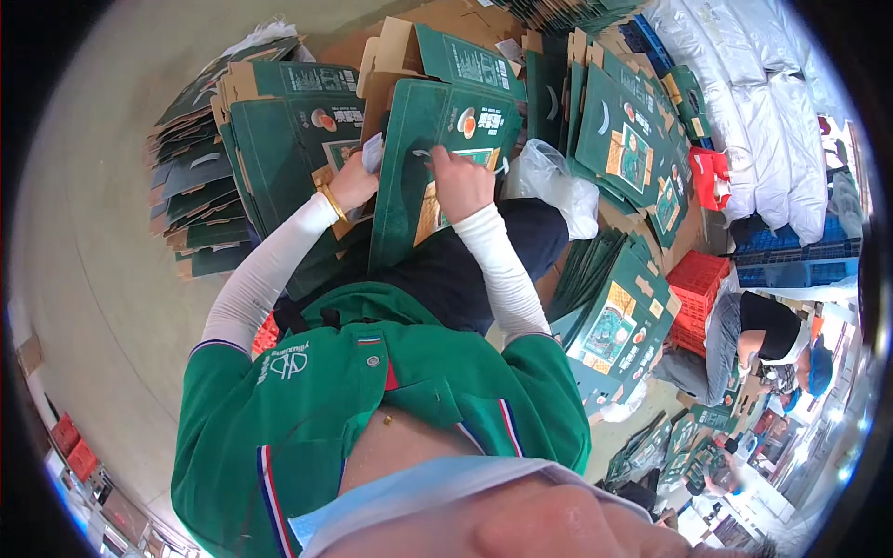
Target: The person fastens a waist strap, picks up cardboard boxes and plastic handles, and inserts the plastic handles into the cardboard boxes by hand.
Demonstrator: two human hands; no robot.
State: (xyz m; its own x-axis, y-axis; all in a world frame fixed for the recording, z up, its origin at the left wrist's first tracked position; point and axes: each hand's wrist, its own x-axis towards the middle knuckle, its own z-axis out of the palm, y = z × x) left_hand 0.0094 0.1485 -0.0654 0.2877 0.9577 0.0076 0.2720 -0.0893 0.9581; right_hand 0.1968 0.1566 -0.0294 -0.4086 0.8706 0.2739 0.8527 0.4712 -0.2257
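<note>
A dark green printed cardboard box point(406, 177), flattened with its brown flaps raised, leans against my lap. My right hand point(462, 186) is closed at the front panel, its fingers on a white carry handle point(503, 168) whose ends show either side of them. At the panel's left edge is my left hand point(353, 182), with a gold bracelet on the wrist. A flat white piece point(372, 152) sticks up from its closed fingers, some of which are hidden behind the panel. A similar green box point(279, 139) lies just left of that hand.
Stacked flat boxes point(191, 172) stand at the left, and more green boxes point(633, 130) at the right. Beside my knee sits a clear plastic bag point(558, 186). Red crates point(696, 288) and white sacks point(767, 121) are farther right. A co-worker point(772, 330) bends nearby.
</note>
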